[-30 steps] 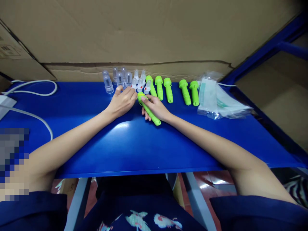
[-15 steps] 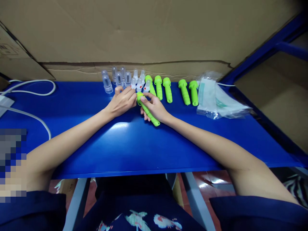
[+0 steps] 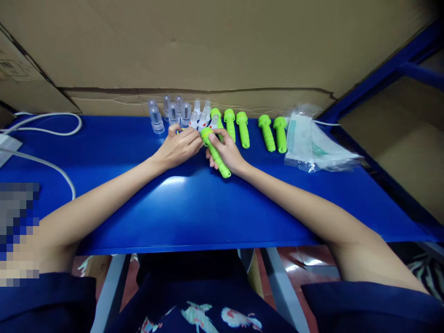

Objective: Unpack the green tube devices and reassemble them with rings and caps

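My right hand (image 3: 227, 150) is wrapped round a lime-green flashlight body (image 3: 219, 159), ribbed and tilted with its wider head up and to the left. A yellow band (image 3: 207, 134) shows round that head. My left hand (image 3: 182, 145) is closed, its fingertips against the left side of the head. A thin yellow piece (image 3: 179, 131), like part of a ring, shows between its thumb and forefinger; the rest is hidden. Just behind the hands stand several small white-based clear bulbs (image 3: 203, 119) with red dots. More green flashlight bodies (image 3: 243, 129) lie in a row to the right.
Several clear plastic caps (image 3: 157, 121) stand at the back left of the blue table (image 3: 194, 212). A clear bag with white-and-green packets (image 3: 303, 138) lies at the right. White cables (image 3: 52, 166) loop at the left, and cardboard (image 3: 208, 46) rises behind.
The left hand has turned slightly, and a thin yellow piece now shows at its thumb side. The flashlight body has shifted a little up and right, with its yellow band seen lower on the head.
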Motion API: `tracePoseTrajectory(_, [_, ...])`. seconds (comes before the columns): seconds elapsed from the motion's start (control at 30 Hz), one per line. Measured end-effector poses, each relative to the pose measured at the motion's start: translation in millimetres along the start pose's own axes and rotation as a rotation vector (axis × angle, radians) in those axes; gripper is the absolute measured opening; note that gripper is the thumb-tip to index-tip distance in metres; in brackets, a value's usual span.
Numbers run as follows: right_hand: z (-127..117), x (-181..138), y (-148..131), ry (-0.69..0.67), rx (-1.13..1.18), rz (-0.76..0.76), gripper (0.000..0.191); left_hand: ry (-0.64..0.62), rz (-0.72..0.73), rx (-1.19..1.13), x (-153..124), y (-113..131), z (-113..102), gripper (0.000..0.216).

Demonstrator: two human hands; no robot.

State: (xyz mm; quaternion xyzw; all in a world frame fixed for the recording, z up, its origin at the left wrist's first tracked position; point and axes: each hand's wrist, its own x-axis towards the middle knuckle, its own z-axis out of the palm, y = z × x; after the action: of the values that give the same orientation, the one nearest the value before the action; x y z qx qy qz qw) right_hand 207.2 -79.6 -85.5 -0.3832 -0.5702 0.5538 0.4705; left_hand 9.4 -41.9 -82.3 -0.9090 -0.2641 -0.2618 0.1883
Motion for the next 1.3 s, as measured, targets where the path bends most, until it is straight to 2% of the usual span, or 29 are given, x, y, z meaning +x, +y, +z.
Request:
tracePoseTrajectory(0.13, [-1, 2, -8, 0.026, 0.077, 0.026, 0.032, 0.008, -0.047, -0.031, 0, 10, -1, 0.039])
tracePoseTrajectory(0.27, [1, 0, -17, -0.060, 0.140, 0.082, 0.043, 0.038, -0.183, -0.053, -1, 9, -5, 0.036])
tracePoseTrajectory(0.4, [-1, 1, -14, -0.089, 0.158, 0.100, 0.046, 0.081, -0.291, -0.087, -2, 3, -7, 0.034])
tracePoseTrajectory(0.53, [-3, 2, -9, -0.138, 0.160, 0.117, 0.042, 0.091, -0.298, -0.099, -3, 0, -6, 0.039])
tracePoseTrajectory(0.7, [-1, 0, -10, -0.120, 0.116, 0.129, 0.037, 0.104, -0.303, -0.082, -3, -2, -4, 0.042])
tracePoseTrajectory(1.0, [8, -5, -25, -0.045, 0.045, 0.228, 0.031, 0.155, -0.163, 0.192, 0, 3, 2, 0.035])
tracePoseTrajectory(1.17, [16, -8, -33, -0.021, 0.008, 0.328, 0.032, 0.123, -0.232, 0.137, 0, 13, 9, 0.034])
tracePoseTrajectory(1.3, [16, -8, -31, -0.012, 0.015, 0.324, 0.034, 0.108, -0.236, 0.087, -1, 17, 12, 0.033])
